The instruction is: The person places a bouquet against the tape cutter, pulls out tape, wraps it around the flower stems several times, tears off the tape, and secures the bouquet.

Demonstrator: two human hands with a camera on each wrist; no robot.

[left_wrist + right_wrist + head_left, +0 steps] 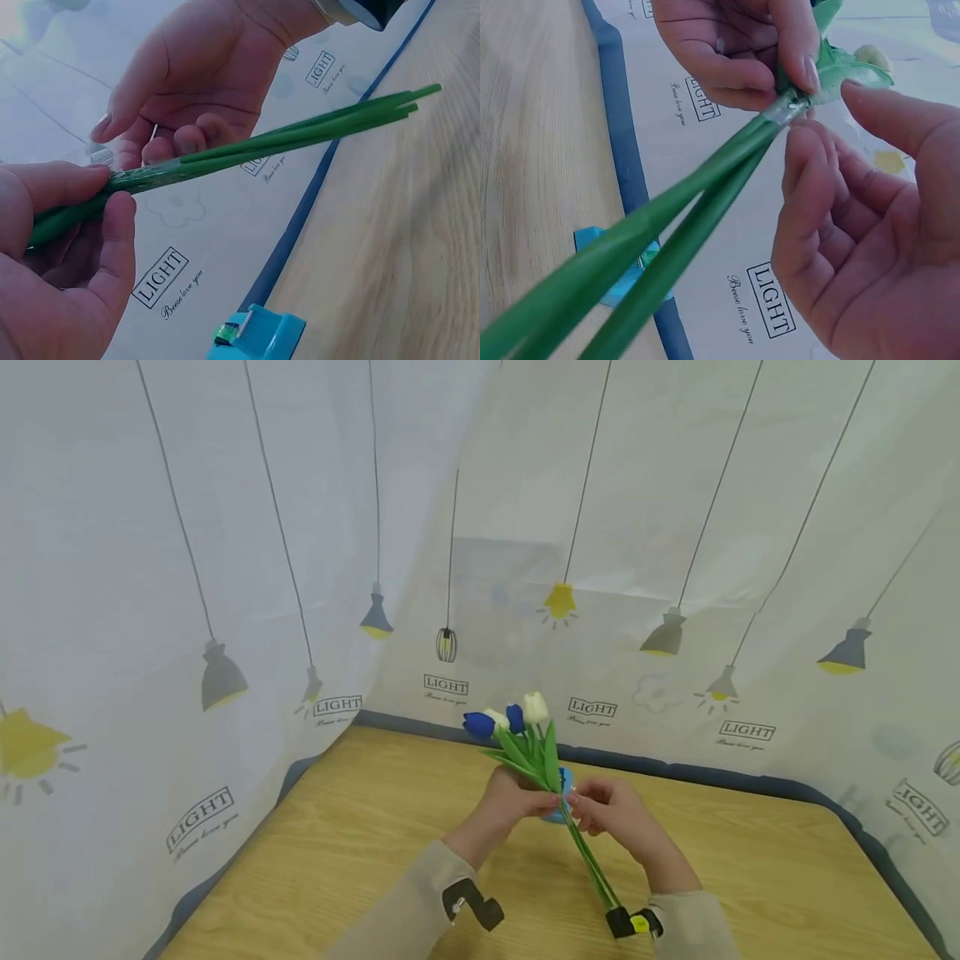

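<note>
My left hand [504, 797] grips a bunch of artificial tulips [551, 756], blue and white with green leaves, just below the leaves. The bare stems [300, 139] slant down toward the right wrist. A band of clear tape [781, 112] wraps the stems by the left fingertips. Close beside it is my right hand [870, 217], its fingers loosely bent and the fingertips at the taped part, with the thumb apart from the stems. Behind the hands a blue tape dispenser [270, 336] stands on the table, partly hidden by them in the head view.
The wooden table [337, 827] ends at a dark blue border [675, 770] along a pale cloth wall [675, 485] printed with lamps. Black wrist mounts [472, 902] sit on both sleeves, and the stem ends reach close to the right one.
</note>
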